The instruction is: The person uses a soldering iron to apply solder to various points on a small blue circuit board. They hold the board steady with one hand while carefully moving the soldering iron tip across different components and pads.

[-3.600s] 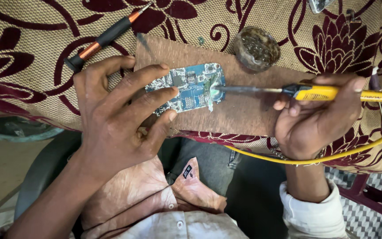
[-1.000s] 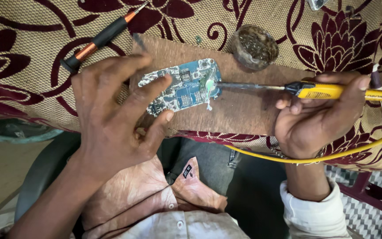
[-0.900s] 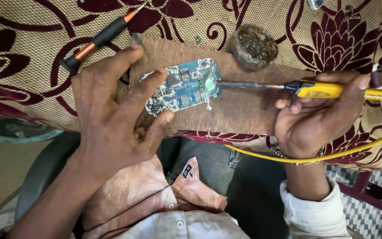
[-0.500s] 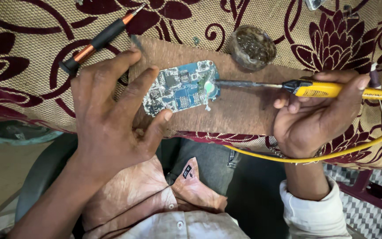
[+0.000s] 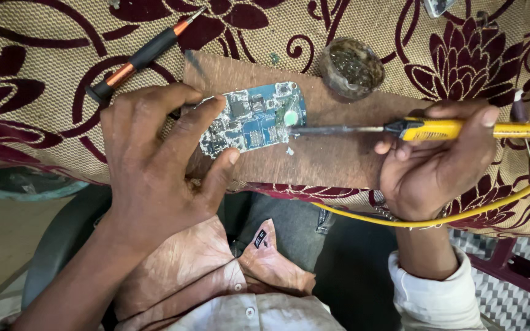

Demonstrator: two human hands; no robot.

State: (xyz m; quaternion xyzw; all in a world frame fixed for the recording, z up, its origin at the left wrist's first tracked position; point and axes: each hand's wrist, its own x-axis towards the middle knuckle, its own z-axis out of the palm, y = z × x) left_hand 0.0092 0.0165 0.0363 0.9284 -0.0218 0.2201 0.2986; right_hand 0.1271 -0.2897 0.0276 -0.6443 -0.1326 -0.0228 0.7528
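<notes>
Firmly, the left hand [image 5: 154,178] pins the blue circuit board [image 5: 253,116] to the wooden board [image 5: 332,153]; the right hand [image 5: 437,162], grip pressed around the yellow soldering iron [image 5: 455,129], seemingly touches its tip to the board's edge.

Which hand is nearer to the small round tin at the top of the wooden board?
Right. The right hand grips the yellow soldering iron just below and right of the round tin; the left hand presses the blue circuit board, farther off to its left.
</notes>
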